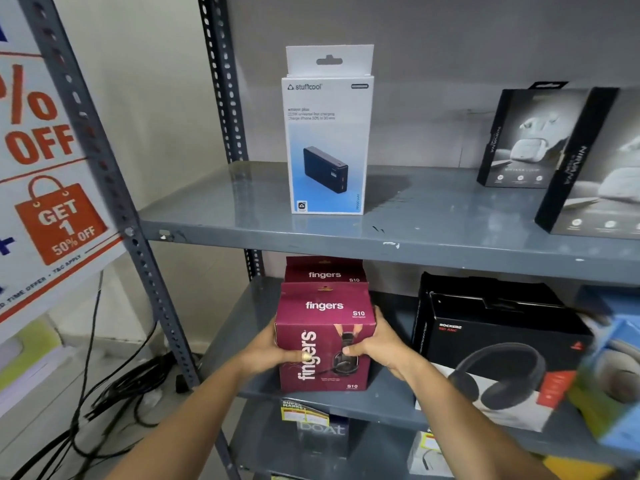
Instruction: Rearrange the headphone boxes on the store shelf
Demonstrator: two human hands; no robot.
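A maroon "fingers" headphone box stands at the front of the grey middle shelf. My left hand grips its left side and my right hand grips its right side, thumbs on the front face. A second maroon "fingers" box stands directly behind it, mostly hidden. To the right lies a black Rockerz headphone box, with a blurred blue box further right at the frame edge.
The upper shelf carries a white power bank box and two black earbud boxes. A boAt box sits on the shelf below. A sale poster hangs left; black cables lie on the floor.
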